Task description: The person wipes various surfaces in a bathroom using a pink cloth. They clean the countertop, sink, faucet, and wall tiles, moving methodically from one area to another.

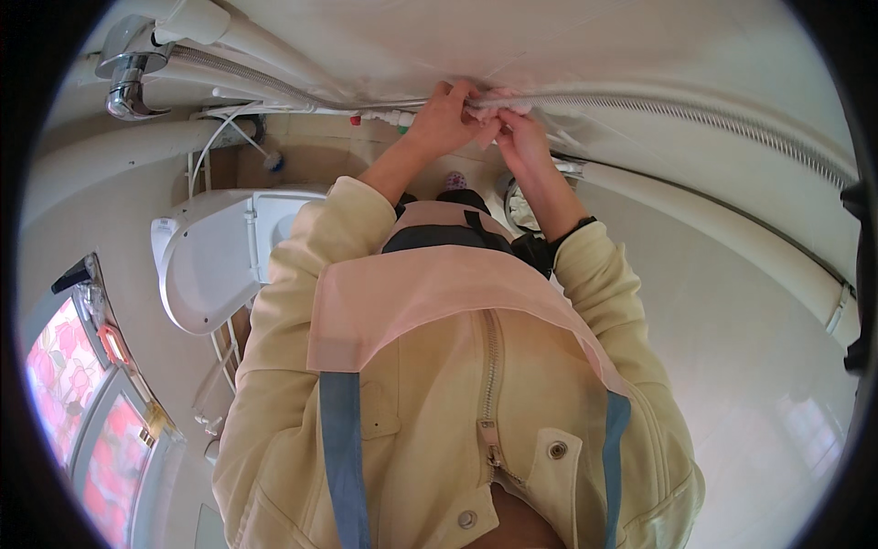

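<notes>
A ribbed metal shower hose (638, 110) runs across the top of the view, close along the pale tiled wall (617, 41). My left hand (444, 122) has its fingers curled around the hose near the middle of its run. A crumpled pink cloth (504, 103) lies against the hose just right of those fingers. With thumb and fingertips, my right hand (527, 141) pinches the lower part of this cloth. Part of the cloth is hidden behind both hands.
A chrome mixer tap (130, 89) sits at the upper left. Below is a toilet with its white lid (206, 274) raised, near a toilet brush (273, 162). A bin (523, 206) stands by my right forearm. White pipes (713, 213) follow the walls.
</notes>
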Demonstrator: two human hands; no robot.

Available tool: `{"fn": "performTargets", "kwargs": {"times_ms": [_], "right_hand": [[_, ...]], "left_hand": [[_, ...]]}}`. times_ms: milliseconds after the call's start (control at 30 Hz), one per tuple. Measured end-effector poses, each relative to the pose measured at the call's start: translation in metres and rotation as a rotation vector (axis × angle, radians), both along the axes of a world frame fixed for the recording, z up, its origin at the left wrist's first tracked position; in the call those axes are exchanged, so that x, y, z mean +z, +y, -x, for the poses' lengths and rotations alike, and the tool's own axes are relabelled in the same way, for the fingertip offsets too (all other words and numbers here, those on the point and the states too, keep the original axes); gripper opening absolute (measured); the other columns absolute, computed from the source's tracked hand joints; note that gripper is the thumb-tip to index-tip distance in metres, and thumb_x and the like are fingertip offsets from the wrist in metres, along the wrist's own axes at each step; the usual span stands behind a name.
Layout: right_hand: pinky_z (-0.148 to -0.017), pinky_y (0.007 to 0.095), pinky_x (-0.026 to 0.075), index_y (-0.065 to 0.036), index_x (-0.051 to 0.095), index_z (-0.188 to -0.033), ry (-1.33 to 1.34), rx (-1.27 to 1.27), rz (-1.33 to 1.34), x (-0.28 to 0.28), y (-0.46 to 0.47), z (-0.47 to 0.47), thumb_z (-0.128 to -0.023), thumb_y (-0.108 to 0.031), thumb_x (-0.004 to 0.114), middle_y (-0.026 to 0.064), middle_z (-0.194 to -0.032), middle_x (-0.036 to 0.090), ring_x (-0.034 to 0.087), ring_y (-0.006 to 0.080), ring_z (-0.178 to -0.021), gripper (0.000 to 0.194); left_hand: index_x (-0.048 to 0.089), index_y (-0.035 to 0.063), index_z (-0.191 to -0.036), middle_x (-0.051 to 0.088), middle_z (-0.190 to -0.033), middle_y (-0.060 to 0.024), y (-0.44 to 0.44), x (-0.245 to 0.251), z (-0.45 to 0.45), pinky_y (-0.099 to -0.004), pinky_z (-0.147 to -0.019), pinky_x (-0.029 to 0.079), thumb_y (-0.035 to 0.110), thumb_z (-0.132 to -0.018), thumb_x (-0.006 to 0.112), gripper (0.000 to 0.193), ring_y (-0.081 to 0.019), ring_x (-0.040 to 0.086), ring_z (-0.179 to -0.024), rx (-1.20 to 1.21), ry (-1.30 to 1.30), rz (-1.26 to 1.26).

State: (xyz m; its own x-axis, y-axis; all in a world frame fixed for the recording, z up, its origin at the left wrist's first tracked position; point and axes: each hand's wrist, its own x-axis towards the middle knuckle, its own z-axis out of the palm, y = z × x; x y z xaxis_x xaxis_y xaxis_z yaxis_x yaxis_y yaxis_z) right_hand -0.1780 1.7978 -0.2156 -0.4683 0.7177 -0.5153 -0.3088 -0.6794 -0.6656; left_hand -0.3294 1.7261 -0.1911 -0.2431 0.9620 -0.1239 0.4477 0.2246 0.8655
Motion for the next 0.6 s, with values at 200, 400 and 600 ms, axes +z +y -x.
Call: {"fn": "performTargets", "kwargs": {"times_ms": [200,400,600], "right_hand": [[-0.084,0.0335,0.048,-0.003,0.053,-0.11,-0.036,-0.026,0.101,0.016,-0.002,0.016,-0.086,-0.003,0.055,0.0098,-0.106,0.059,0.058,0.0199,-0.098,0.025],[-0.084,0.0327,0.05,-0.001,0.055,-0.105,0.016,-0.059,0.113,0.038,-0.014,0.045,-0.087,-0.004,0.054,0.0108,-0.103,0.06,0.059,0.0201,-0.095,0.019],[-0.086,0.0329,0.049,0.001,0.055,-0.103,0.162,0.199,0.036,-0.053,-0.004,0.072,-0.088,-0.002,0.049,0.0125,-0.104,0.059,0.059,0.0215,-0.094,0.017]], "left_hand": [[0.053,0.0103,-0.106,0.054,-0.105,-0.0119,-0.039,0.005,0.007,-0.0425,-0.072,0.052,0.02,-0.075,0.065,0.035,-0.0327,0.061,-0.083,-0.134,0.236,-0.143],[0.054,0.012,-0.1,0.055,-0.096,-0.0081,-0.072,0.017,0.023,-0.0412,-0.066,0.052,0.017,-0.075,0.062,0.026,-0.0303,0.061,-0.08,-0.065,0.285,-0.092],[0.055,0.0103,-0.094,0.057,-0.092,-0.0066,-0.074,0.006,0.034,-0.0407,-0.068,0.052,0.016,-0.074,0.062,0.022,-0.0286,0.06,-0.086,-0.059,0.301,-0.138]]}}
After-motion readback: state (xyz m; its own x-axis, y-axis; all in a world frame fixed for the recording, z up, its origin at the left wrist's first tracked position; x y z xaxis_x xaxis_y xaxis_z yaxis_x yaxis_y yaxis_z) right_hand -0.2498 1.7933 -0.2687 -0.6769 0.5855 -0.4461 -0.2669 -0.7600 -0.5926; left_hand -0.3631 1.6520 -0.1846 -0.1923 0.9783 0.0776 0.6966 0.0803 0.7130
